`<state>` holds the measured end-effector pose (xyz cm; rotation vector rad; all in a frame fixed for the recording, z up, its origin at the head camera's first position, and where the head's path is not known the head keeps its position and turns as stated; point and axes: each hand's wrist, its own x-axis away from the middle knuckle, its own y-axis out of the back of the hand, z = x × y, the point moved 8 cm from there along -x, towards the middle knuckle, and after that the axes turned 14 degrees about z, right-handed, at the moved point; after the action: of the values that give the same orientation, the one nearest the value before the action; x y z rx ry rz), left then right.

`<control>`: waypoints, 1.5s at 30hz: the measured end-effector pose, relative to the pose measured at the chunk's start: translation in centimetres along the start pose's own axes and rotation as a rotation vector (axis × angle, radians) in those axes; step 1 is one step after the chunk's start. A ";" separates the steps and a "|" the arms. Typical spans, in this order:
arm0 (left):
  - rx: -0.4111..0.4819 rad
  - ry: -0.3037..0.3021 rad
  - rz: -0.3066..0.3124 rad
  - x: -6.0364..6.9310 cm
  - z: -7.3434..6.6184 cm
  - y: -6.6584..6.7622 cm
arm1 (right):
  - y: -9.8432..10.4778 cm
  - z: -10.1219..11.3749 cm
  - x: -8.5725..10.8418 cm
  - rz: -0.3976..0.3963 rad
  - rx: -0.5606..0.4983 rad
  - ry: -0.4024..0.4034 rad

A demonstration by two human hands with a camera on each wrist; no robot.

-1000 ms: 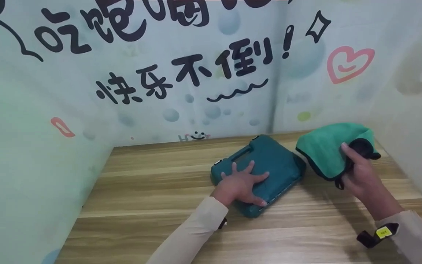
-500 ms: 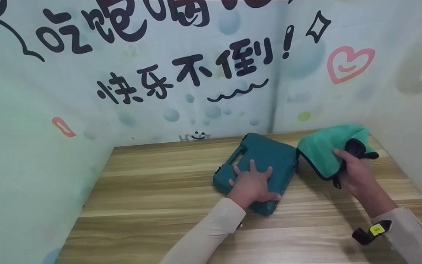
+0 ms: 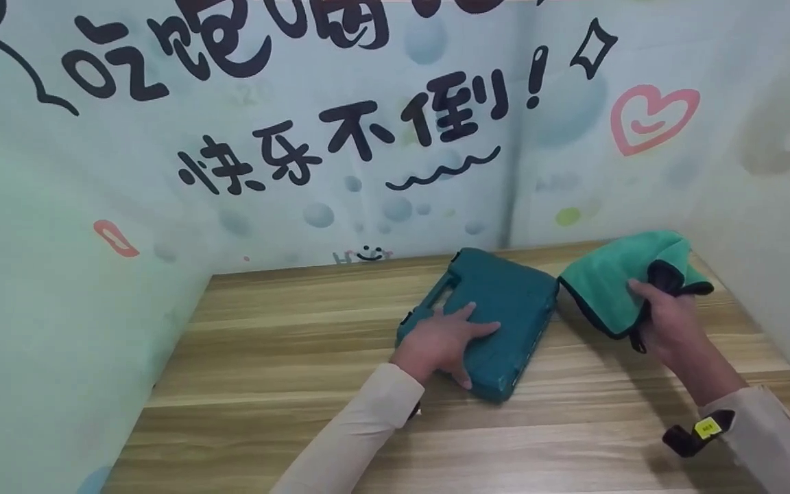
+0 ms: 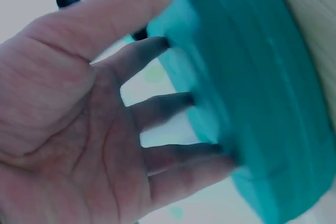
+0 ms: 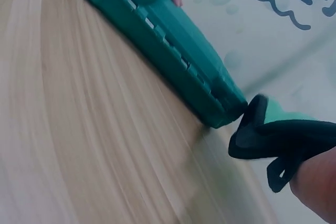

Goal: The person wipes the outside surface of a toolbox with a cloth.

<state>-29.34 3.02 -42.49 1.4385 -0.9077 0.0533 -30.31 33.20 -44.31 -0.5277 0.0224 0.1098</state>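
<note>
A teal hard plastic carrying case [image 3: 505,295] lies flat on the wooden table, its handle edge facing left and its hinged edge facing right. My left hand [image 3: 439,343] rests on the case's top with fingers spread; in the left wrist view the straight fingers [image 4: 163,111] touch its surface. To the right, my right hand [image 3: 676,333] grips a bunched green cloth with black edging [image 3: 614,281], holding it above the table. The cloth's black-trimmed edge [image 5: 252,129] is close to the case's far right corner; I cannot tell whether they touch.
The wooden tabletop [image 3: 265,357] extends left and in front of the case. A pale printed backdrop [image 3: 340,226] stands along the table's back and both sides. A black strap with a yellow label [image 3: 707,429] is on the right sleeve.
The case has turned on the table, its handle edge swinging up and its near end shifting right. My left hand went right with it, then slid back left across it. The cloth stays gripped.
</note>
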 end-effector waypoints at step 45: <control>-0.096 0.163 -0.017 -2.4 -2.9 0.3 | -2.9 -3.1 -3.4 0.055 0.644 -0.019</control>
<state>-29.67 6.69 -43.19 1.3325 -0.7547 0.1114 -33.36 28.83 -45.42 0.1175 0.0520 0.1533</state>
